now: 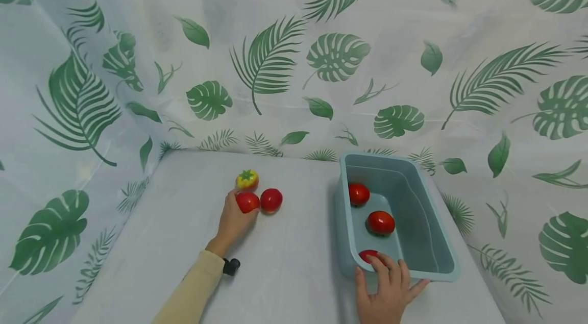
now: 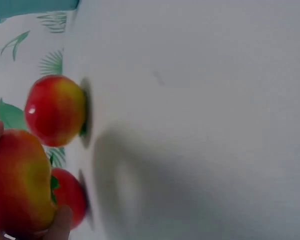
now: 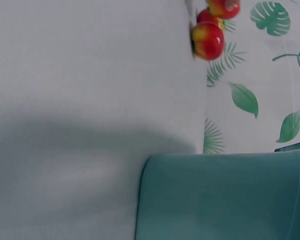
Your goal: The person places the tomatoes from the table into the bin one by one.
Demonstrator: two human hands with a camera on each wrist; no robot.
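Observation:
My left hand (image 1: pixel 236 219) grips a red tomato (image 1: pixel 248 202); in the left wrist view this tomato (image 2: pixel 20 182) shows yellow on its underside, between fingers and thumb. Just behind it on the table lies a tomato with its yellow base and green star-shaped leaf up (image 1: pixel 247 179). Another red tomato (image 1: pixel 271 200) lies to its right. At the near rim of a blue-green bin (image 1: pixel 443 242), my right hand (image 1: pixel 386 291) has its fingers spread and its fingertips over the rim. A red tomato (image 1: pixel 368 255) inside is partly hidden by rim and fingers. The right wrist view does not show this hand.
Two more red tomatoes, one near the bin's left wall (image 1: pixel 359 194) and one mid-floor (image 1: pixel 381 223), lie in the bin. A white table surface (image 1: pixel 298 263) separates the bin from the left hand. Leaf-patterned sheeting (image 1: pixel 285 125) hangs behind and at the sides.

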